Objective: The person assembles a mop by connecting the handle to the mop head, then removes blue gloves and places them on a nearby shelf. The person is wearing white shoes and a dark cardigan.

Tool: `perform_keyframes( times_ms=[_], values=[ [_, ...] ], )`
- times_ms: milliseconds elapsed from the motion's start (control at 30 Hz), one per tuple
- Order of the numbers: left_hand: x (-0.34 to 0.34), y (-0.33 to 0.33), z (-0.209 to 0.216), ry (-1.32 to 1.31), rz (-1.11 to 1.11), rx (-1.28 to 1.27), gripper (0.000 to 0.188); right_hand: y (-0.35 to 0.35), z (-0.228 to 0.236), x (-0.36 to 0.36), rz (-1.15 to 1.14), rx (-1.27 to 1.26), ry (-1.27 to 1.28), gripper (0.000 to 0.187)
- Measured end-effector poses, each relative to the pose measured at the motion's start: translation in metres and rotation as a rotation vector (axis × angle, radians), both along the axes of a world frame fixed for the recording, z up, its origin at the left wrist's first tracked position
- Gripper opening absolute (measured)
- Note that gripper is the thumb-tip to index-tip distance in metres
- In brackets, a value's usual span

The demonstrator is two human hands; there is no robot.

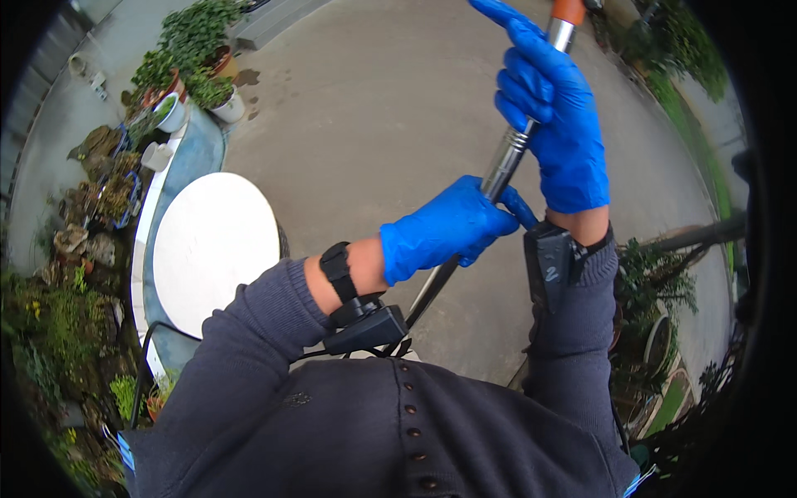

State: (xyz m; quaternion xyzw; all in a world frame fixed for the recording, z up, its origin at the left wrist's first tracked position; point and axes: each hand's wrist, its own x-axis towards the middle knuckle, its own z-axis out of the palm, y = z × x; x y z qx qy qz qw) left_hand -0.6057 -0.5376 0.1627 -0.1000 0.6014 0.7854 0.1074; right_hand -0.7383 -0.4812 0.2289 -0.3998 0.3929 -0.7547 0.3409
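A shiny metal pole [503,164] with ringed joints, like a telescopic one, slants from beside my body up to the upper right. Its top carries an orange part [569,11], cut off by the picture's edge. Low on the pole, my left hand [448,226] in a blue glove is wrapped round it. My right hand [569,124], gloved the same, grips it higher up, with one finger stretched out along the far side. Below the left hand the pole runs on toward my waist, where its lower end is hidden.
On my left stands a round white tabletop [217,253] beside a pale blue curved ledge [199,143]. Potted plants [195,41] and rocks [100,199] line that side. Grey concrete ground [357,108] lies ahead. More greenery [656,282] grows on the right.
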Motion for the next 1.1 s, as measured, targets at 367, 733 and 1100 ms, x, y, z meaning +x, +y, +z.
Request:
perform_keyframes(
  times_ms=[367,733,1100],
  values=[
    [0.011,-0.004,-0.037,-0.111,-0.103,0.207,0.005,-0.006,-0.049,0.002,0.413,-0.255,-0.251,0.060],
    [0.002,0.014,-0.037,-0.180,0.135,-0.127,0.015,0.004,-0.046,0.023,-0.271,0.071,-0.150,0.038],
    [0.006,-0.006,-0.046,-0.112,-0.230,0.279,0.006,0.002,-0.070,0.001,0.443,-0.334,-0.277,0.043]
  ],
)
